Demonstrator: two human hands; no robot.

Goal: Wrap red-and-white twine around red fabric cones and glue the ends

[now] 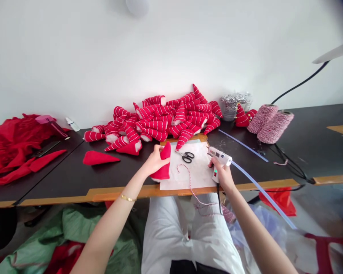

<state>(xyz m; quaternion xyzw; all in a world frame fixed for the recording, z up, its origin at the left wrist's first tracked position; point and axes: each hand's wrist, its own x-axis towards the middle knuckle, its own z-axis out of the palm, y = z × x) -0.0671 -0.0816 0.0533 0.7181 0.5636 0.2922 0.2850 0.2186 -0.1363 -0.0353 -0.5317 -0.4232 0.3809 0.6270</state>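
Observation:
My left hand [156, 159] is closed around a plain red felt cone [165, 167], its tip up and its pale stuffed end low, by the left edge of a white sheet [200, 179]. In my right hand [223, 174] is a white hot glue gun [219, 156], its nozzle pointing left over the sheet and a long clear glue stick [263, 194] trailing from its back. Between my hands lie black-handled scissors [188, 157] and a red-and-white twine [189, 177] that runs off the table edge onto my lap.
Behind the sheet rises a heap of twine-wrapped red cones [160, 118]. Two twine spools [276, 127], a loose glue stick [242, 144] and a tinsel-filled tub [231, 108] stand or lie right. Left are a plain cone [100, 158] and red fabric [14, 140].

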